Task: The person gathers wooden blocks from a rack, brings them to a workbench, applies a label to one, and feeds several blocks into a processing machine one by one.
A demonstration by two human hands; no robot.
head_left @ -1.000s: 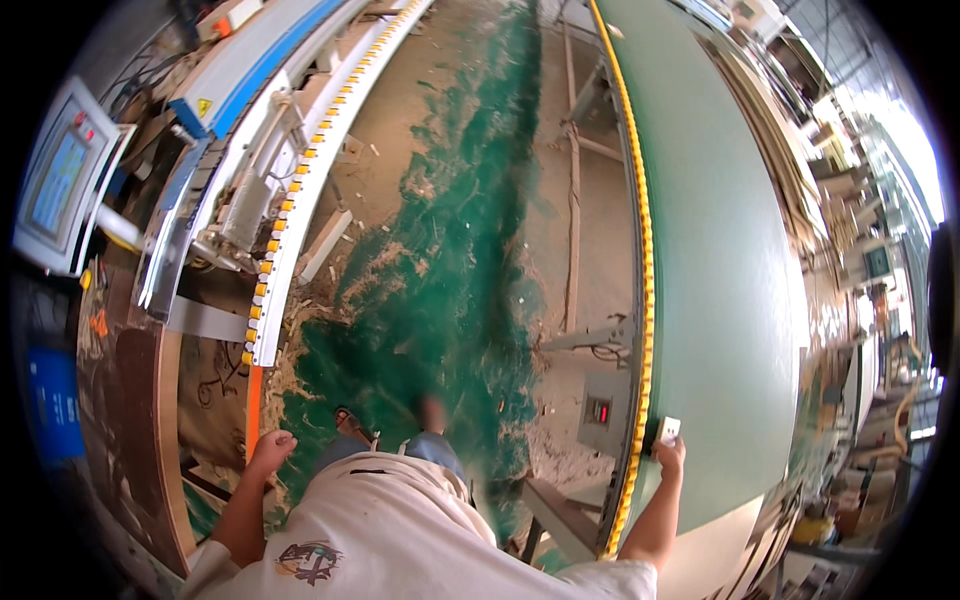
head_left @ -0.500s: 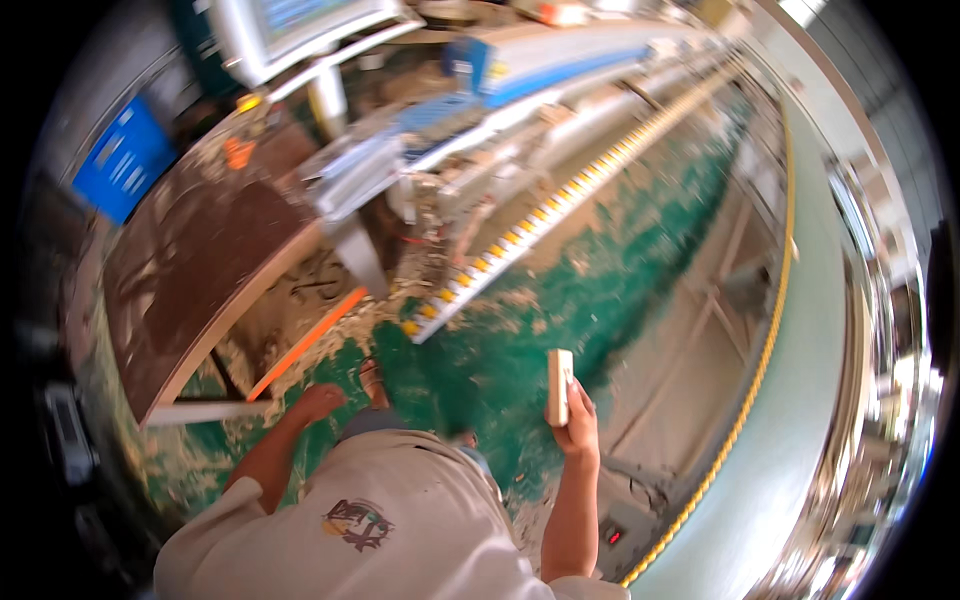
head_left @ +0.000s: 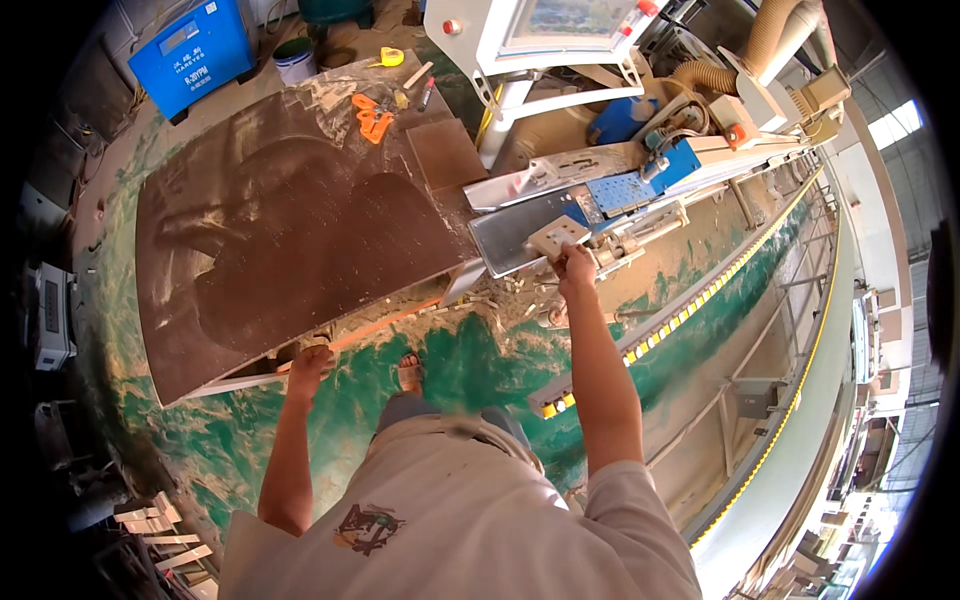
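Observation:
My right hand (head_left: 575, 266) grips a pale wooden block (head_left: 558, 236) with small marks or holes in its face. The block is over the dark metal end plate (head_left: 515, 238) of a long machine, beside a blue perforated plate (head_left: 622, 193); whether it touches the end plate I cannot tell. Low on the left, my left hand (head_left: 311, 370) is closed at the near edge of a brown worktable (head_left: 300, 230). What its fingers hold, if anything, is hidden.
Orange-handled tools (head_left: 373, 120) and a yellow tape measure (head_left: 390, 57) lie on the worktable. A control screen (head_left: 570, 25) rises behind the machine. A rail of yellow rollers (head_left: 680, 310) runs along my right. Sawdust covers the green floor (head_left: 450, 365).
My right hand has carried the wooden block forward to the machine's end plate. My left hand now sits at the worktable's edge. My view has turned, bringing the worktable more fully into sight.

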